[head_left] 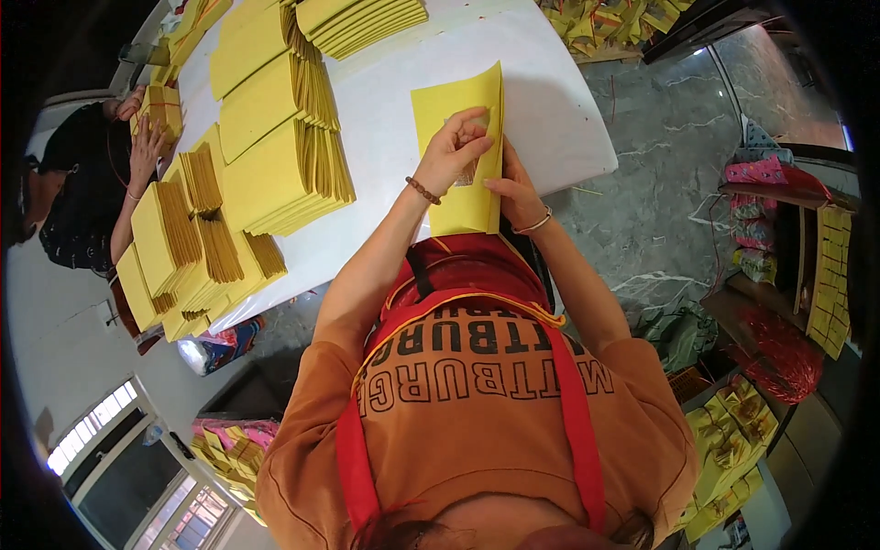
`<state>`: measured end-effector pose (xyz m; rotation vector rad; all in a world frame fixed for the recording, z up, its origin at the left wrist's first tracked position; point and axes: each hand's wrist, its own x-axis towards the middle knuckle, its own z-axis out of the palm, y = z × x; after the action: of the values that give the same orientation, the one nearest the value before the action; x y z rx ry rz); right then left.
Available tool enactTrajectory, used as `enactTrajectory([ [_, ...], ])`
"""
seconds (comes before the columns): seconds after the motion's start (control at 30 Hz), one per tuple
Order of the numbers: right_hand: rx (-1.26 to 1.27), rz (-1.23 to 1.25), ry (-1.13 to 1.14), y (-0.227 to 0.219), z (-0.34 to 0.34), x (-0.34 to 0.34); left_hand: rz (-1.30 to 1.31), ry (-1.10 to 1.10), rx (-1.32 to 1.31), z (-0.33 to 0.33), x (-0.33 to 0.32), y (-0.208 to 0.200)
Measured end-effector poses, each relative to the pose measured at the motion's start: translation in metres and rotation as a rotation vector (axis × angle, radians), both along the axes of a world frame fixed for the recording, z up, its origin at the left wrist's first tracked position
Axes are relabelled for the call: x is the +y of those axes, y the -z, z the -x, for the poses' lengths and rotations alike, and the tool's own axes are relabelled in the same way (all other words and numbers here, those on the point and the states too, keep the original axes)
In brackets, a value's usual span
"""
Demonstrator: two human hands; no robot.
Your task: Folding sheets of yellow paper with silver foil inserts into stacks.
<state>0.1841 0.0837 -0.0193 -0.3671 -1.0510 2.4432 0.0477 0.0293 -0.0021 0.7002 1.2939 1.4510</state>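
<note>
Close in front of me, at the table's near edge, is a folded yellow paper [449, 215] with an upright flap along its right side. My left hand [449, 156] lies over its middle, fingers curled and thumb pressed toward the flap, closed on the paper. A small pale patch shows under that hand; what it is I cannot make out. From the right, my right hand [518, 191] grips the paper's right edge, thumb in front and the other fingers mostly hidden behind.
Several stacks of folded yellow paper [266, 101] cover the left of the white table [376, 137]. Across the left edge, another person's hands [145, 147] hold a tied yellow bundle [163, 110]. Yellow bundles [614, 27] lie beyond the far right corner; shelves with packets [756, 220] stand right.
</note>
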Motion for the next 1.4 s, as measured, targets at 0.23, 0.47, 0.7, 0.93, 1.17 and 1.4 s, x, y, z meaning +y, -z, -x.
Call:
enactTrajectory([
  [0.23,-0.030,0.000,0.005,0.000,0.000,-0.002,0.053,-0.046,0.154,-0.010,-0.004,-0.007],
  [0.47,-0.040,0.050,-0.031,0.004,-0.002,-0.003,0.033,-0.080,0.144,-0.015,-0.002,-0.005],
  [0.7,-0.051,0.035,-0.009,0.002,0.000,-0.006,-0.153,-0.191,0.328,-0.018,-0.001,0.021],
  [0.93,-0.057,0.018,-0.018,0.005,-0.001,-0.004,0.000,-0.172,0.158,-0.023,0.001,0.003],
  [1.17,-0.057,0.055,-0.047,0.010,-0.003,-0.003,0.004,-0.116,0.207,-0.020,0.000,0.008],
  [1.4,-0.068,0.060,-0.034,0.011,-0.004,-0.003,-0.012,-0.175,0.075,-0.024,0.002,-0.001],
])
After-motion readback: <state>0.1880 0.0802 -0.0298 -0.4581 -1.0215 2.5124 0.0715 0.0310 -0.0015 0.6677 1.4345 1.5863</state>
